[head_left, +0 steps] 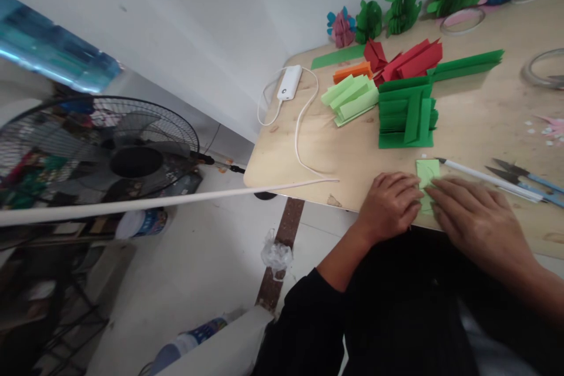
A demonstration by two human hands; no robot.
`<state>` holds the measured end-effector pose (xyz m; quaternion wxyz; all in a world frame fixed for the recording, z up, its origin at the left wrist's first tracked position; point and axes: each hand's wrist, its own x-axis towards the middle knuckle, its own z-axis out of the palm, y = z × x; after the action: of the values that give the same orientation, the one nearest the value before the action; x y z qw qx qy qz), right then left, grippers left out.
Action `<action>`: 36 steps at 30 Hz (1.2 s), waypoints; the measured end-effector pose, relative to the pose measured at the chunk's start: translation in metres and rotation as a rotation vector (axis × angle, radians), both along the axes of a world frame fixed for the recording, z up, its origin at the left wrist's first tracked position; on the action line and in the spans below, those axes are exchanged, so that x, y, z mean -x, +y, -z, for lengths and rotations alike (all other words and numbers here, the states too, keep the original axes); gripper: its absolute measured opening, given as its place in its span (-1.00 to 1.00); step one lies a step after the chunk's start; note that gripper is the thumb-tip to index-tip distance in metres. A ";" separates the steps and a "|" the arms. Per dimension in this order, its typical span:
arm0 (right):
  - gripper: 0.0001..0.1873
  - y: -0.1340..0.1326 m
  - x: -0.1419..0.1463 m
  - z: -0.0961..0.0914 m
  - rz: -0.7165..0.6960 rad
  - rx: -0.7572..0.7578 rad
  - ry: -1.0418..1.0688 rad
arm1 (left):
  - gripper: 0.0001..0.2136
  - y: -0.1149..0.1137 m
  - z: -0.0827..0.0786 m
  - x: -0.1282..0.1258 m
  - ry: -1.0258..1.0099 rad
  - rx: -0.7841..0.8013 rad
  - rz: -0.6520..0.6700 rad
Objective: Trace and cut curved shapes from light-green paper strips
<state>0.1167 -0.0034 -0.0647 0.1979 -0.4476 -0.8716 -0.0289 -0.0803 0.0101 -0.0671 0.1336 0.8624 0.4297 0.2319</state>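
Observation:
A small light green paper [426, 173], folded into a rectangle with a faint curved line on it, lies at the table's front edge. My left hand [391, 204] is at its left side, fingers curled together and tips against the paper's edge. Across its right part lies my right hand [478, 220], fingers stretched out flat and hiding some of the paper. A white pen [489, 178] rests just beyond my right hand. Scissors [513, 173] with blue handles lie farther right, partly overlapping the pen.
Folded green papers [405, 114], light green strips [352, 97], red papers [409, 61] and an orange strip [351, 72] lie behind. Paper figures [403, 9] stand along the wall. A white power bank [289, 82] with a cable sits left. A tape roll [544, 67] lies right. A fan [136, 161] stands beyond the table.

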 end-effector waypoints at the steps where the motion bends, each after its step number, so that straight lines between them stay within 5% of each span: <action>1: -0.60 0.000 0.000 0.001 -0.004 -0.011 -0.002 | -0.73 0.000 0.001 0.000 -0.011 -0.004 -0.006; 18: -0.37 0.001 0.001 0.003 -0.032 -0.095 -0.013 | -0.77 0.001 0.001 0.000 -0.029 0.014 -0.012; 29: -0.59 0.001 0.003 0.003 -0.016 -0.121 -0.019 | -0.78 0.001 0.003 0.000 -0.059 -0.019 -0.010; 36: -0.48 0.001 0.003 0.001 -0.027 -0.093 0.005 | -0.77 0.001 0.006 -0.001 -0.054 -0.040 -0.026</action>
<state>0.1137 -0.0023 -0.0658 0.2210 -0.4264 -0.8747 -0.0656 -0.0796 0.0114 -0.0730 0.1248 0.8526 0.4325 0.2655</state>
